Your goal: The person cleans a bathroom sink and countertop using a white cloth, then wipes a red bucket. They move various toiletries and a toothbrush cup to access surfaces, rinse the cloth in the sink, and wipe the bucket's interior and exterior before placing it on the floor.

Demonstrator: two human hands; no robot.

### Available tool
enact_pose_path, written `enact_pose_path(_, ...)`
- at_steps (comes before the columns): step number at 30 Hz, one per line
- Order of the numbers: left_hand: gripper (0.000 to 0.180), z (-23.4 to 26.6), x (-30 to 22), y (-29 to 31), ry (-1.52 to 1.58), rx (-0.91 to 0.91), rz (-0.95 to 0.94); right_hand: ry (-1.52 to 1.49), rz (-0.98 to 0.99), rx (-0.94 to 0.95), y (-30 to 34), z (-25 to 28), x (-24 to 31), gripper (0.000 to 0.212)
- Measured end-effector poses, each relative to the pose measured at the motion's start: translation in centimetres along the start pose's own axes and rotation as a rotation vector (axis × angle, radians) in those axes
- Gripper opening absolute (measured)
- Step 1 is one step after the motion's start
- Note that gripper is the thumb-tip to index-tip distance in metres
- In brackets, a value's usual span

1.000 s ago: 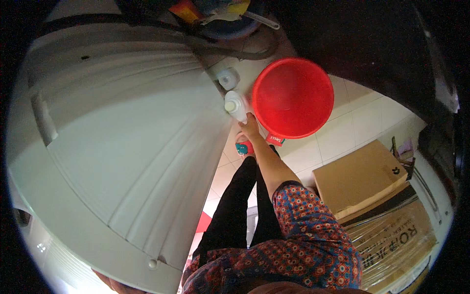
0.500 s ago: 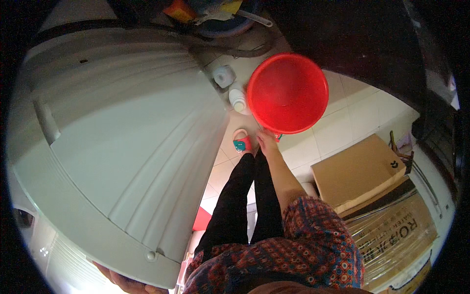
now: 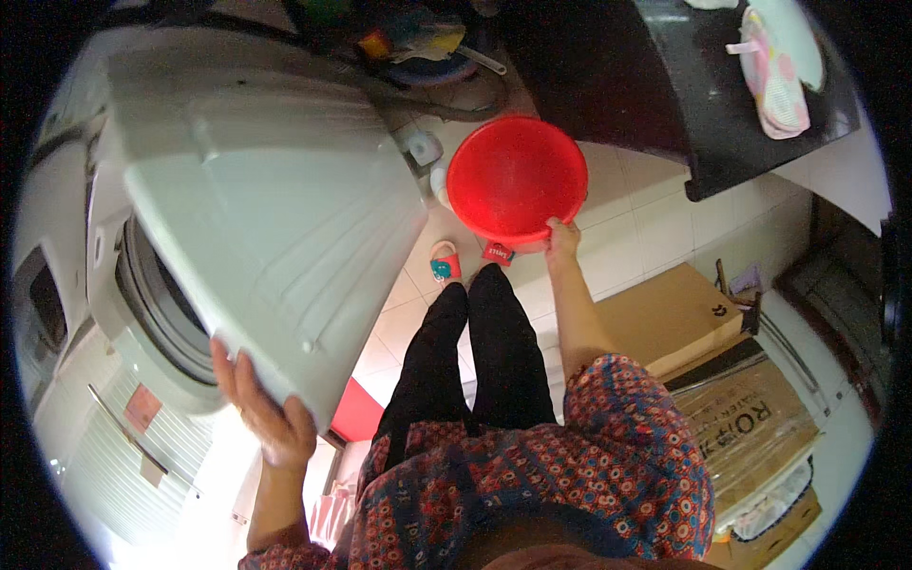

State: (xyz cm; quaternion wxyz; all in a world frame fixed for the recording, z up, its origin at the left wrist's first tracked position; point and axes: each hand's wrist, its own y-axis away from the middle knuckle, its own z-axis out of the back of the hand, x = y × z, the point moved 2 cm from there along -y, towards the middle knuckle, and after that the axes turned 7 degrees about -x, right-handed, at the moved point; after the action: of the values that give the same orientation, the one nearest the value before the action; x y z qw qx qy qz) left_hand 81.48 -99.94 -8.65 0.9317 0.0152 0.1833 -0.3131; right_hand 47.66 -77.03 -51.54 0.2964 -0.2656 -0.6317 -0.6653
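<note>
My right hand (image 3: 564,236) grips the near rim of a red plastic basin (image 3: 518,176), fingers closed over its edge. The basin hangs over the floor in front of my feet, tilted so that its inside shows, and nothing is visible in it. At the lower left, my left hand (image 3: 264,404) rests on the top corner of a white washing machine (image 3: 266,256), fingers stretched and thumb apart. Beyond that hand lies the machine's round opening with a grey ring (image 3: 166,299). A white bottle (image 3: 439,185) is partly hidden behind the basin.
A pale container (image 3: 424,147) stands beside the machine. Cardboard boxes (image 3: 665,309) are stacked at right. On a dark counter (image 3: 617,90) at upper right lies a pink-and-white patterned item (image 3: 774,85). A tub with assorted items (image 3: 427,62) sits at the far end. My slippered feet (image 3: 444,263) are on tiles.
My right hand and the basin have come left and nearer, and the hand now shows on the rim. The view has shifted, bringing my left hand, the machine's opening and the counter into sight.
</note>
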Motion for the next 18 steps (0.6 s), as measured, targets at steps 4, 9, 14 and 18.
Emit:
enact_pose_path(4, 0.065, -1.6, -1.2, -1.5, -0.053, -0.004, -0.003, 0.223, -0.114, 0.084, 4.1, 1.5, 10.8, 0.041)
enact_pose_path(9, 0.063, -4.0, -3.7, -3.9, 0.074, -0.099, 0.03, 0.364, 0.046, 0.321, 6.1, 2.0, 17.5, 0.037)
enact_pose_path(14, 0.061, -6.8, -4.5, -4.5, 0.162, -0.171, 0.047, 0.601, 0.145, 0.574, 8.7, 3.2, 20.8, 0.038)
enact_pose_path(18, 0.057, -6.6, -5.7, -3.5, 0.233, -0.391, -0.134, 0.831, 0.297, 0.674, 12.2, 3.9, 22.1, 0.035)
